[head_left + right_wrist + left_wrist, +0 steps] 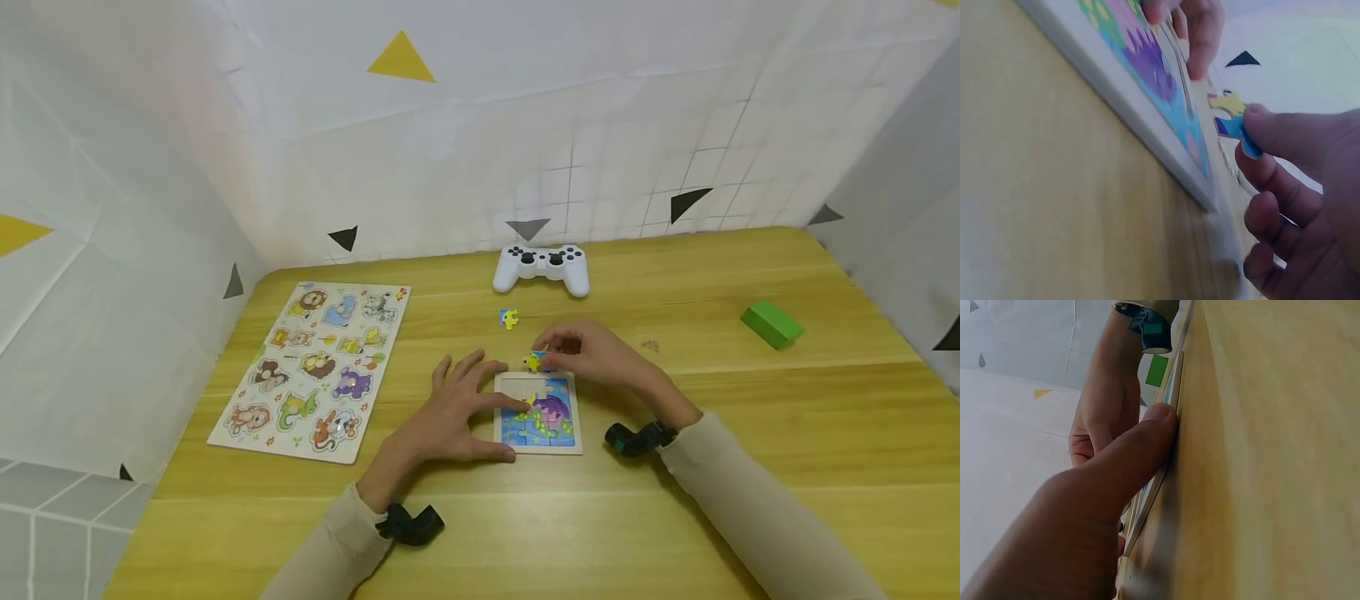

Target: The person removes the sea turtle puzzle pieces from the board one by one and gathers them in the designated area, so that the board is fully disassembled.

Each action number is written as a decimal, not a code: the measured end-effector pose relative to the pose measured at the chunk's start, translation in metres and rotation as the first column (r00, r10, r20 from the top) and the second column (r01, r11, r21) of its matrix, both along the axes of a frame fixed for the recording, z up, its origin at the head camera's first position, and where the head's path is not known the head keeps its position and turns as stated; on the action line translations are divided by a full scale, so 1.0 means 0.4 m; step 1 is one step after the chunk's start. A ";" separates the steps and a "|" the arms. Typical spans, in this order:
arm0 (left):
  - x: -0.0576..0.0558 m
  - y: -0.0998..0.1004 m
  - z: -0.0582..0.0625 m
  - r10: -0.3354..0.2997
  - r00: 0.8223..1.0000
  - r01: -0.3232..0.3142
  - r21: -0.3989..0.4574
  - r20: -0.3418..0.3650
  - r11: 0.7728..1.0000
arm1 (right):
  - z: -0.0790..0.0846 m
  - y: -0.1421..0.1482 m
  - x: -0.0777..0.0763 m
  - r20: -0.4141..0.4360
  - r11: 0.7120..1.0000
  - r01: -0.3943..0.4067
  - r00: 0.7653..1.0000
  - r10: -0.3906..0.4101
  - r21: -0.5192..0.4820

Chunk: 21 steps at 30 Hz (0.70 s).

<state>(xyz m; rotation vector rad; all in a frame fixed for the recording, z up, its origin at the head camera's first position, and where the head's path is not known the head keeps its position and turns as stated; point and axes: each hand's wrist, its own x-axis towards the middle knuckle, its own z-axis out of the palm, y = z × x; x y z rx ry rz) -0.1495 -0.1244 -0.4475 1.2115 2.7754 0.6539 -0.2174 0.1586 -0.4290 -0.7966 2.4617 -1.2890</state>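
Note:
A small jigsaw puzzle in a pale wooden frame (551, 429) lies on the table, its picture partly filled with blue, purple and green pieces. The upper left part of it shows bare backing. My left hand (453, 412) is spread over the puzzle's left side, index fingertip on the pieces and thumb at the lower left corner of the frame. Between thumb and index finger, my right hand (592, 357) pinches a yellow and blue puzzle piece (1235, 119) just above the frame's far edge. Another yellow and blue puzzle piece (508, 318) lies loose farther back.
An animal puzzle board (311, 375) lies at the left of the wooden table (480, 533). A white game controller (542, 268) rests near the back, and a green block (772, 324) sits at the right. White patterned sheeting (465, 167) hangs behind the table.

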 end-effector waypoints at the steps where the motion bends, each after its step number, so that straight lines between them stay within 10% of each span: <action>1: 0.000 0.000 0.000 0.001 1.000 -0.001 0.000 0.005 1.000 | -0.002 0.004 -0.006 -0.007 1.000 0.021 1.000 -0.021 0.005; 9: 0.001 0.001 -0.001 0.012 1.000 -0.012 0.002 0.024 1.000 | -0.007 0.019 -0.074 -0.044 0.989 0.144 0.989 -0.142 0.038; 21: 0.003 0.000 -0.002 0.015 0.999 -0.015 0.004 0.029 1.000 | -0.001 0.010 -0.107 -0.095 0.987 0.114 0.990 -0.104 0.109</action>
